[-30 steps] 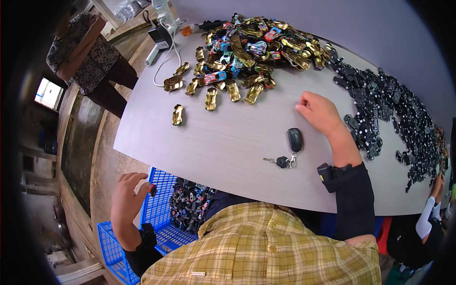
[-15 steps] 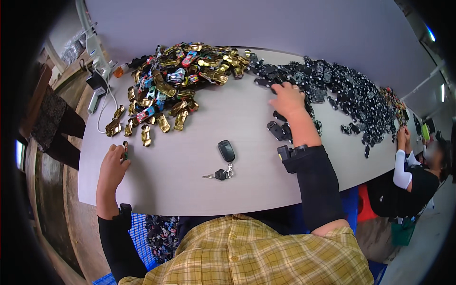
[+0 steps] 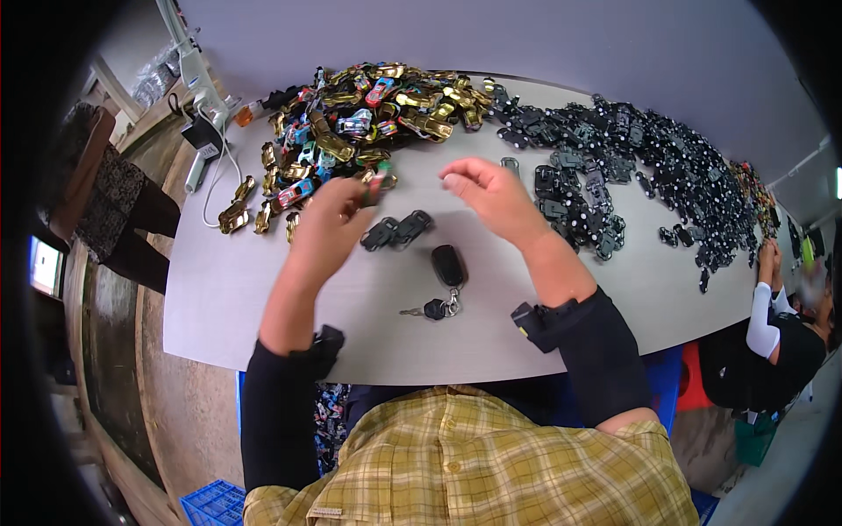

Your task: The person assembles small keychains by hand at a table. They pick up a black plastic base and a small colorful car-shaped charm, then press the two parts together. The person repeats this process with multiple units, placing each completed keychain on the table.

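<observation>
A plain grey-violet wall (image 3: 526,35) rises beyond the fingers, with a pale grey surface (image 3: 228,307) beneath them. To the right of both hands' fingers spreads a wide heap of black plastic toy-car bases (image 3: 693,167); just beyond the left fingers sits a mound of gold and multicoloured toy-car shells (image 3: 368,123). The right hand (image 3: 500,197) is curled, thumb and forefinger near each other; whether they meet or hold anything tiny, I cannot tell. Two dark plastic car bases (image 3: 399,230) lie just beside the left fingers, on the nearer side. Nearer the table edge than all the fingers rests a glossy black oval key fob (image 3: 447,265) with a slim metal key (image 3: 412,312).

The left hand (image 3: 324,223) seemingly pinches a small red-and-green piece (image 3: 379,182) (blur hides its shape). The step in hand looks like handling that piece beside the loose bases; lifting one would call for a free pinch. No brand or lettering is legible.
</observation>
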`<state>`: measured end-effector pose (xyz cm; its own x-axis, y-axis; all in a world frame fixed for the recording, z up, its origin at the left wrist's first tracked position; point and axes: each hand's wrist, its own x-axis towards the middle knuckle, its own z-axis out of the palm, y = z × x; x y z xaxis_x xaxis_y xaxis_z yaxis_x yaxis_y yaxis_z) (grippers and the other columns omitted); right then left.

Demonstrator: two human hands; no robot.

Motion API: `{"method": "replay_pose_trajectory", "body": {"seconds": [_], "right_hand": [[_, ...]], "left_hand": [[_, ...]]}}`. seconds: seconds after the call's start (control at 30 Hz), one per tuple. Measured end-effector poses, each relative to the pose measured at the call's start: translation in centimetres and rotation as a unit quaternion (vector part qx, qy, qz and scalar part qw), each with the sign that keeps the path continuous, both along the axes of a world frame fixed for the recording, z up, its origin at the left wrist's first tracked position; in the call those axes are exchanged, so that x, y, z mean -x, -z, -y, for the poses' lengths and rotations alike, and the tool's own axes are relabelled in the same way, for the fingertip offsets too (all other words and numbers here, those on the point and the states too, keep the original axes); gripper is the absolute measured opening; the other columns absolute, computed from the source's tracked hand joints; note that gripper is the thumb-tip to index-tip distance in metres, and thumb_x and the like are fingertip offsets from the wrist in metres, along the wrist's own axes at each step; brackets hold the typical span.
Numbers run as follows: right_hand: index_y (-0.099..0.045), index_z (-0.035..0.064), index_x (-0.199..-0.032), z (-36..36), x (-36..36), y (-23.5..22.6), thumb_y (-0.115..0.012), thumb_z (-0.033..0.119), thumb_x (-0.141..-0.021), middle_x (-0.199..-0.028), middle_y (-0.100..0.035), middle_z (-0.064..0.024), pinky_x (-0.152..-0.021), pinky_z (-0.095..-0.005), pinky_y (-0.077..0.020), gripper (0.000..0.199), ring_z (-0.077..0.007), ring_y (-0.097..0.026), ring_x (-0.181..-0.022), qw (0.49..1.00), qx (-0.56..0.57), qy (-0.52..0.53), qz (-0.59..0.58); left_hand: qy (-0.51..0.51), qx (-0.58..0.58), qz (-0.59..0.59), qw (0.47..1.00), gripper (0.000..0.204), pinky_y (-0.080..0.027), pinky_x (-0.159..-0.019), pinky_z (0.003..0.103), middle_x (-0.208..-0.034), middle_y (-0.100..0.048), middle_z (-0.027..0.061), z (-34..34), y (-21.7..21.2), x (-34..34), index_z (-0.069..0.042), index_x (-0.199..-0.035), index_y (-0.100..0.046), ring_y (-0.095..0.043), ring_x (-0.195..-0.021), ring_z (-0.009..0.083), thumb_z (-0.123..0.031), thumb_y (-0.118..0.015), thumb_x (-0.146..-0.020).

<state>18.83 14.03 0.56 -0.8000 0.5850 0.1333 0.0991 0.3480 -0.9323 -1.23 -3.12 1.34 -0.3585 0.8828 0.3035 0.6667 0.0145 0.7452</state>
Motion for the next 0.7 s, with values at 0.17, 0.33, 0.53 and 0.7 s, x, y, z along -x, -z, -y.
{"method": "replay_pose_trajectory", "body": {"seconds": [0.17, 0.33, 0.53, 0.7], "right_hand": [[-0.060, 0.0046, -0.115, 2.9, 2.0, 2.5, -0.066, 0.021, -0.096, -0.102, -0.064, -0.0019, -0.075, -0.0269, -0.0502, 0.026, -0.0091, -0.059, -0.088, 0.958, 0.264, -0.017, -0.114], [-0.063, 0.0043, -0.099, 1.2, 1.0, 2.1, -0.069, 0.022, -0.091, -0.086, -0.067, -0.0027, -0.067, -0.0298, -0.0526, 0.020, -0.0138, -0.064, -0.077, 0.984, 0.155, 0.037, -0.074], [-0.063, 0.0076, -0.098, 0.4, -0.6, 1.6, -0.069, 0.030, -0.085, -0.094, -0.066, -0.0114, -0.077, -0.0428, -0.0553, 0.026, -0.0311, -0.067, -0.087, 0.887, -0.405, 0.062, 0.213], [-0.064, 0.0075, -0.104, 0.4, -0.9, 1.7, -0.073, 0.027, -0.082, -0.102, -0.061, -0.0115, -0.084, -0.0423, -0.0540, 0.030, -0.0318, -0.063, -0.099, 0.884, -0.409, 0.074, 0.212]], "left_hand": [[0.068, 0.035, 0.004, 0.997, 0.027, -0.050, -0.069, 0.034, -0.092, -0.059, 0.0117, -3.4, 0.2, -3.3, -0.001, -0.104, -0.063, -0.060, -0.079, 0.0249, -0.008, -0.072, -0.079], [0.048, 0.033, -0.111, 0.992, 0.046, -0.049, -0.079, 0.034, -0.098, -0.058, 0.0110, -2.0, -1.1, -3.1, -0.005, -0.119, -0.061, -0.058, -0.091, 0.0245, -0.012, -0.075, -0.077], [0.102, 0.161, -0.237, 0.953, 0.045, -0.045, -0.094, 0.044, -0.106, -0.061, 0.0154, -0.7, 0.7, -2.4, -0.006, -0.118, -0.062, -0.055, -0.105, 0.0362, -0.016, -0.075, -0.076], [0.086, 0.097, -0.252, 0.959, 0.039, -0.045, -0.093, 0.042, -0.106, -0.062, 0.0153, -2.5, -0.8, -0.9, -0.004, -0.116, -0.063, -0.056, -0.103, 0.0370, -0.004, -0.069, -0.077]]}}
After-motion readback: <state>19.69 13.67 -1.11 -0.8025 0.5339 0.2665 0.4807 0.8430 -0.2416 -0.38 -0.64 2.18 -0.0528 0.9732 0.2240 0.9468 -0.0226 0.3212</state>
